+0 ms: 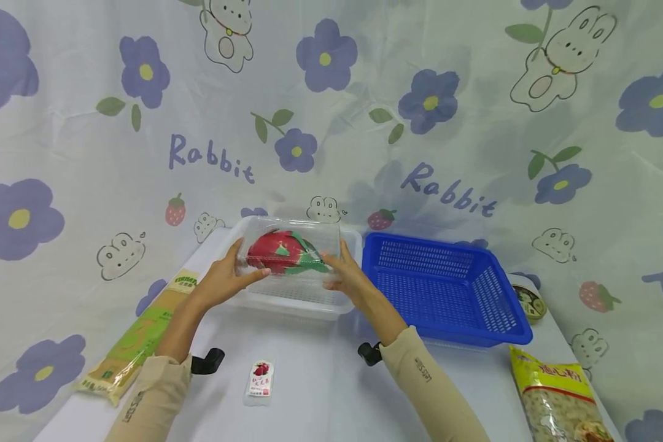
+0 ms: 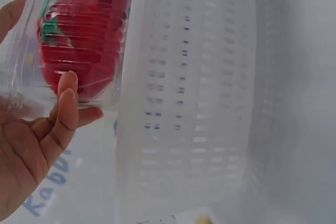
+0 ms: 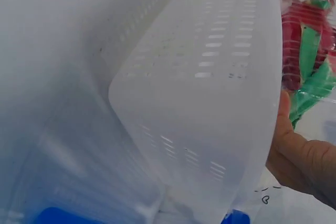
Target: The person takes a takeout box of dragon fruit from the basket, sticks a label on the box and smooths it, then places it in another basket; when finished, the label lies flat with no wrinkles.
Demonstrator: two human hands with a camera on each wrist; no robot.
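Through my remote feed, the left hand (image 1: 221, 282) and right hand (image 1: 349, 276) grip opposite ends of a transparent plastic box (image 1: 323, 238) at centre frame, probably for balance. Inside lies a red-and-green dragon fruit (image 1: 276, 250). It overlaps the white perforated basket (image 1: 293, 308); the blue basket (image 1: 458, 336) stands right, a macaroni bag (image 1: 558, 399) lower right, seemingly leaving reaching room.

You grip a clear, ridged plastic box (image 1: 291, 247) at its two ends with your left hand (image 1: 229, 275) and right hand (image 1: 350, 276), its long side running across you, over the white basket (image 1: 295, 306). Inside, a red dragon fruit (image 1: 271, 250) lies on its side, green leafy end to your right.
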